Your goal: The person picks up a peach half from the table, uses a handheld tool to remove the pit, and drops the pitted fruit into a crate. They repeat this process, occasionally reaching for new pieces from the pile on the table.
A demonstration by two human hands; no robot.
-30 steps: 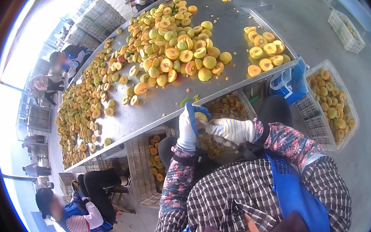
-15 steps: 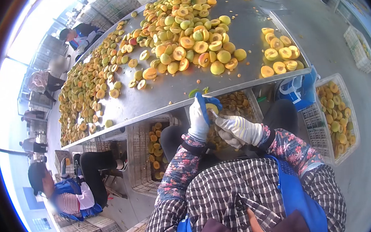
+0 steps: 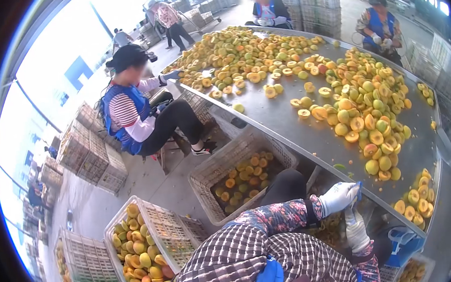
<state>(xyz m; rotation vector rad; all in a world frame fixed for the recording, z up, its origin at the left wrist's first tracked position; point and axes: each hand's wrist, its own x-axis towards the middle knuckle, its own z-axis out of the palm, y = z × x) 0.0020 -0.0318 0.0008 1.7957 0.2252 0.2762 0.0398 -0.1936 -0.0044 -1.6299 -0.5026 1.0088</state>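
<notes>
My left hand (image 3: 340, 196), in a white glove with blue fingertips, is closed beside the near edge of the metal table (image 3: 282, 116). Just below it, my right hand (image 3: 356, 231) in a striped knit glove is closed, its fingers pointing up toward the left one. The hands meet or nearly meet; what they grip is hidden at this angle. On the table lie a large heap of halved yellow peaches (image 3: 374, 113) and a smaller group of peach halves (image 3: 416, 200) near the right corner. Fruit scraps (image 3: 328, 231) show below my hands.
A crate of peach halves (image 3: 244, 179) stands under the table edge, and a fuller crate (image 3: 141, 253) is at lower left. A blue container (image 3: 403, 246) hangs near the table's corner. One co-worker (image 3: 138, 103) sits at left, a hand at the table; others work on the far side.
My view has swung left, bringing more of the table and co-workers into sight. The peach half and metal tool visible in my hands earlier are now hidden. The left co-worker's arm reaches toward the table.
</notes>
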